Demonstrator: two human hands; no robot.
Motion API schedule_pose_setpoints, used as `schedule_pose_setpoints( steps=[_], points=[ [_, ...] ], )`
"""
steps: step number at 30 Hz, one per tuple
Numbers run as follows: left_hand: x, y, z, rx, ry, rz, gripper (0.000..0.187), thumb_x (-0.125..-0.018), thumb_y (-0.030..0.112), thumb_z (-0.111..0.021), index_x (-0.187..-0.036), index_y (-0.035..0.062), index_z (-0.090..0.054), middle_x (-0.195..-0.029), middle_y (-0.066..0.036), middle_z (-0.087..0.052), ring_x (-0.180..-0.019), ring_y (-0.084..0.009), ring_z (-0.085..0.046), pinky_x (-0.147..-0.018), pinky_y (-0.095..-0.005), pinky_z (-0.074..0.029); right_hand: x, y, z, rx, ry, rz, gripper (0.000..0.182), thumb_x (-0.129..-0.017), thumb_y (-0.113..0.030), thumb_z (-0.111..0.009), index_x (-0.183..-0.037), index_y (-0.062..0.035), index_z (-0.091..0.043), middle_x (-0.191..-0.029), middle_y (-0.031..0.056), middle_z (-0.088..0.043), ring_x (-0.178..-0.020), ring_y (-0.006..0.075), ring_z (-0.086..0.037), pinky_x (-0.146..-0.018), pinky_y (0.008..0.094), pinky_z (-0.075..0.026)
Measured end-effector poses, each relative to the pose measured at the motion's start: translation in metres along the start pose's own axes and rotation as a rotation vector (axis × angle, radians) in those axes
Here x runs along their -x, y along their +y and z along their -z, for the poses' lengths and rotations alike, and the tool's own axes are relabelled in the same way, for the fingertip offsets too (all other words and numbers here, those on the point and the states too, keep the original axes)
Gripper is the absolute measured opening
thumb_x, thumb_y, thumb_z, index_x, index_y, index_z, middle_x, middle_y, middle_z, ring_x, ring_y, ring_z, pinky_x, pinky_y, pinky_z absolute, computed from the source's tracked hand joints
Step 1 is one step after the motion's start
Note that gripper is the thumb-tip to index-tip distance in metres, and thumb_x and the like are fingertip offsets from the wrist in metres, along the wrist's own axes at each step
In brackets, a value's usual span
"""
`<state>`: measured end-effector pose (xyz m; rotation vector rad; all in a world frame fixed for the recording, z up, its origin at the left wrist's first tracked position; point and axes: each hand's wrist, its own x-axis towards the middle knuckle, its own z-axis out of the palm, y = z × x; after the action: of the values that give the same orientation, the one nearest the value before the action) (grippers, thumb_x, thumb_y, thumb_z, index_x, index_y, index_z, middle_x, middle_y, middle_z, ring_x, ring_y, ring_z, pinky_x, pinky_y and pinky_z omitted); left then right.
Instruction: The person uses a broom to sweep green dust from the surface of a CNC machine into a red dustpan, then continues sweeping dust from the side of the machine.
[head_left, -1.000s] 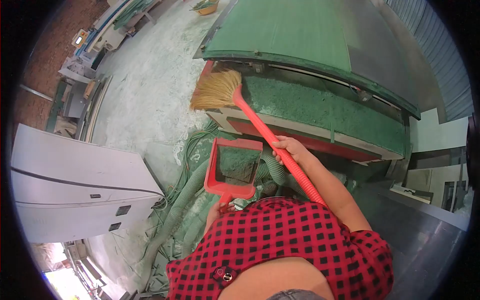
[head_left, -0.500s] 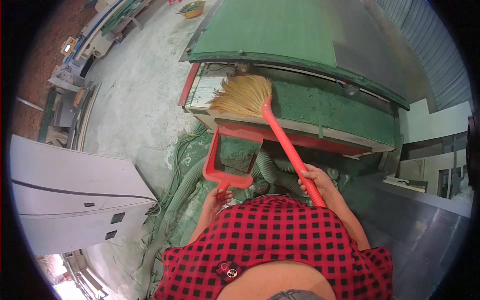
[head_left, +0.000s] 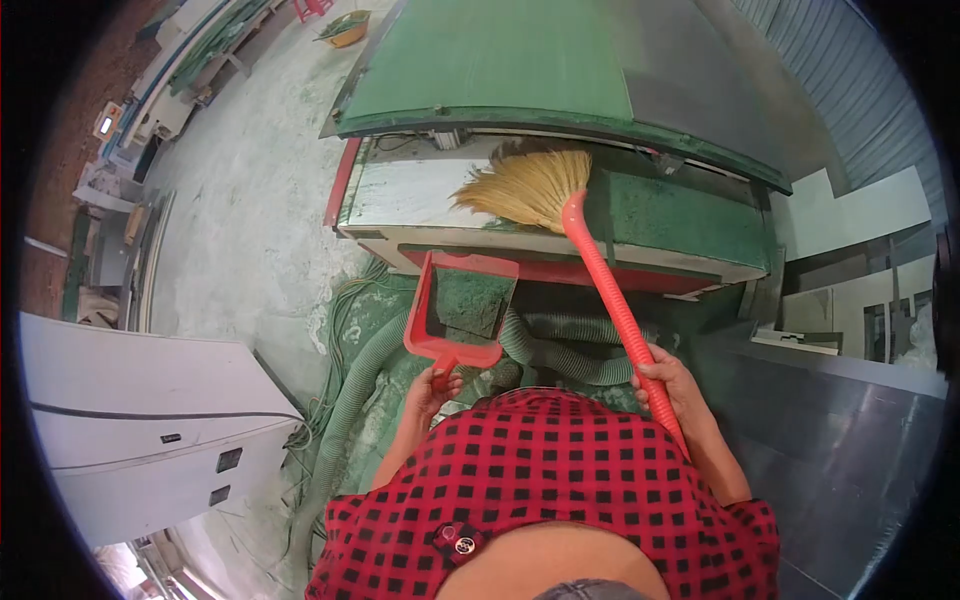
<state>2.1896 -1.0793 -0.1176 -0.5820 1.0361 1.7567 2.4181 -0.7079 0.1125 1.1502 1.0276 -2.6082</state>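
My left hand is closed round the short handle of a red dustpan, which holds a heap of green-grey dust. The pan's mouth sits just below the front edge of a machine ledge. In my right hand is the red handle of a broom. Its straw bristles rest on the ledge, fanned toward the left. Green dust coats the ledge to the right of the broom, while the left part shows bare, pale metal.
Above the ledge slopes a large green machine panel. Ribbed hoses and cables lie on the floor below. A white cabinet stands at left, and a dark metal surface at right. A yellow basin is far back.
The broom has moved right along the ledge, and more bare metal shows at its left. My right hand has shifted right with it. The dustpan stays near the ledge front.
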Motion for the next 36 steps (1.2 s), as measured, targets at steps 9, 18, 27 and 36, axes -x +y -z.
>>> schedule_pose_setpoints(
  steps=[9,18,27,36],
  points=[
    [-0.008,0.000,-0.025,-0.026,-0.017,0.116,0.034,-0.085,0.020,-0.048,-0.110,-0.0026,-0.048,-0.091,-0.017,-0.061,-0.077,-0.0269,-0.063,-0.065,-0.0377,-0.053,-0.073,0.000,-0.018,0.095,-0.096,0.030,0.049,-0.081,-0.011,-0.058,-0.126,-0.0095,-0.041,-0.068,0.0058,-0.054,-0.046,0.0136,-0.053,-0.040,0.0261,-0.046],
    [-0.015,0.004,-0.041,-0.130,-0.030,0.084,0.034,-0.084,0.018,-0.049,-0.111,-0.0025,-0.047,-0.092,-0.017,-0.061,-0.077,-0.0255,-0.063,-0.065,-0.0359,-0.054,-0.056,0.011,0.023,0.020,0.073,0.055,0.047,-0.081,-0.012,-0.059,-0.125,-0.0099,-0.043,-0.065,0.0049,-0.055,-0.044,0.0138,-0.053,-0.037,0.0263,-0.045],
    [-0.021,-0.011,-0.044,-0.116,-0.053,0.094,0.036,-0.083,0.017,-0.050,-0.114,-0.0006,-0.047,-0.095,-0.019,-0.061,-0.080,-0.0276,-0.062,-0.068,-0.0380,-0.053,0.011,0.013,0.027,-0.216,0.030,0.047,0.039,-0.082,-0.009,-0.054,-0.119,-0.0104,-0.041,-0.070,0.0089,-0.055,-0.045,0.0156,-0.052,-0.039,0.0263,-0.044],
    [-0.020,-0.017,-0.055,-0.219,-0.082,0.202,0.034,-0.091,0.021,-0.038,-0.116,-0.0008,-0.044,-0.094,-0.015,-0.061,-0.080,-0.0229,-0.060,-0.071,-0.0329,-0.051,0.056,-0.007,0.002,0.163,-0.088,0.067,0.053,-0.074,0.001,-0.061,-0.124,-0.0015,-0.043,-0.080,0.0081,-0.055,-0.058,0.0123,-0.054,-0.047,0.0250,-0.046]
  ],
)
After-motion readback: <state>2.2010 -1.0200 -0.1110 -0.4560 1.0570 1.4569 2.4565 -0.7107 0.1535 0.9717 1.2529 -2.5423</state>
